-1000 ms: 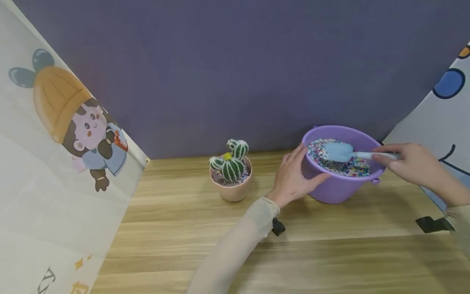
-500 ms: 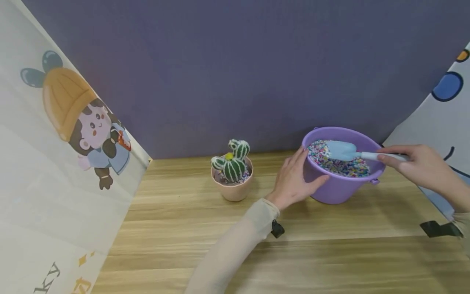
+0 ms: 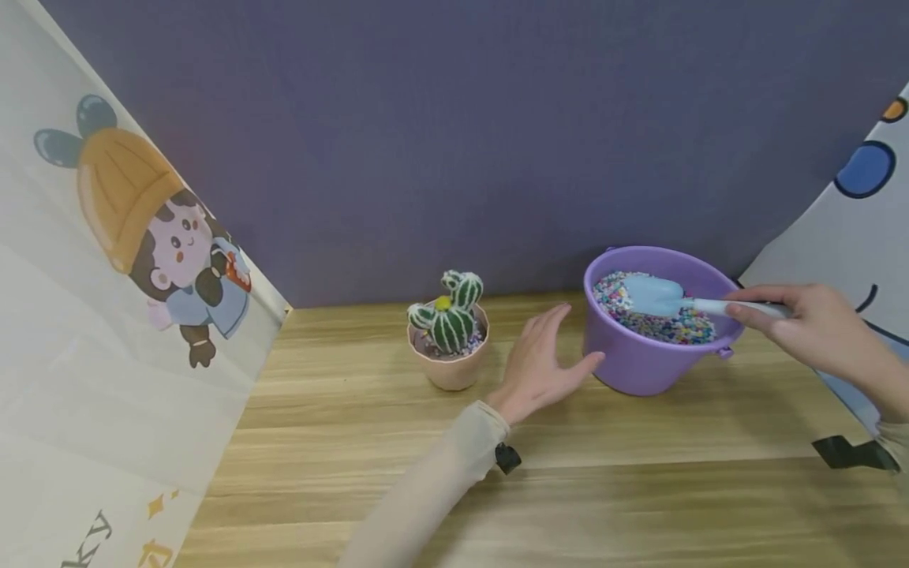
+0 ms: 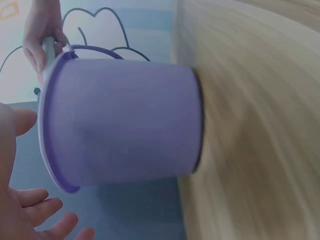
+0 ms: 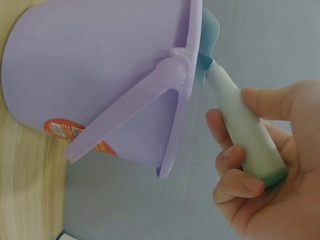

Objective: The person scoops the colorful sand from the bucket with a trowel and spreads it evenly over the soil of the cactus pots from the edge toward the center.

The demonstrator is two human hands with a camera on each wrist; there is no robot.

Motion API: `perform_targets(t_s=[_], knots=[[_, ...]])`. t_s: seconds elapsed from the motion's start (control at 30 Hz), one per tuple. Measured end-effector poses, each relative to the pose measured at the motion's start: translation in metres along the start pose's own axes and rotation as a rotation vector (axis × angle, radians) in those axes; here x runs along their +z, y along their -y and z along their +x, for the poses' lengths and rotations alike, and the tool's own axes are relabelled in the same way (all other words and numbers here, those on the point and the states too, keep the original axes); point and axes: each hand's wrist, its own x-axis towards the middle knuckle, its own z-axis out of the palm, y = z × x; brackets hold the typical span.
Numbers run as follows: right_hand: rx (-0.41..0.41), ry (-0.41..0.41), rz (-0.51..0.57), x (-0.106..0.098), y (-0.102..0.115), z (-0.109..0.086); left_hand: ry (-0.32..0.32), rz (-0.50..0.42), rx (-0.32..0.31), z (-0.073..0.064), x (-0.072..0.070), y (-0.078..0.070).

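A purple bucket [image 3: 628, 359] stands on the wooden table, part filled with small multicoloured beads [image 3: 663, 325]. My right hand [image 3: 827, 331] grips the pale handle of a light blue toy shovel [image 3: 655, 296], whose blade lies over the beads inside the rim. In the right wrist view the fingers curl round the handle [image 5: 245, 125]. My left hand [image 3: 540, 363] is off the bucket, just left of it, with thumb and fingers spread and nothing held. The left wrist view shows the same spread fingers facing the bucket's side [image 4: 125, 120].
Left of my left hand stands a pink pot [image 3: 449, 371] with a green-and-white toy cactus [image 3: 450, 327] and some beads in it. A dark purple panel [image 3: 454, 142] rises behind the table, with printed white panels at both sides.
My left hand has let go of the bucket's rim and moved left, away from it. The shovel has shifted slightly within the bucket, still in my right hand.
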Motion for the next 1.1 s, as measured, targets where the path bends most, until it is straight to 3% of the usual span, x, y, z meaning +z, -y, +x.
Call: perform_targets(t_s=[0.13, 0.33, 0.5, 0.7, 0.9, 1.1], knots=[[-0.014, -0.003, 0.021, 0.001, 0.001, -0.001, -0.008, -0.035, -0.025, -0.011, -0.004, 0.012], [-0.016, -0.021, 0.066, 0.004, 0.003, -0.005, -0.044, -0.071, -0.013, -0.022, -0.011, 0.025], [-0.043, -0.045, 0.119, 0.007, 0.011, -0.007, -0.089, -0.085, -0.008, -0.028, -0.017, 0.033], [-0.083, -0.015, 0.147, 0.011, 0.022, -0.008, -0.118, -0.097, -0.018, -0.033, -0.023, 0.040], [-0.092, 0.015, 0.186, 0.016, 0.031, -0.010, -0.144, -0.090, 0.007, -0.040, -0.027, 0.045], [-0.113, 0.028, 0.191, 0.022, 0.033, -0.008, -0.221, -0.143, 0.099, -0.046, -0.034, 0.050]])
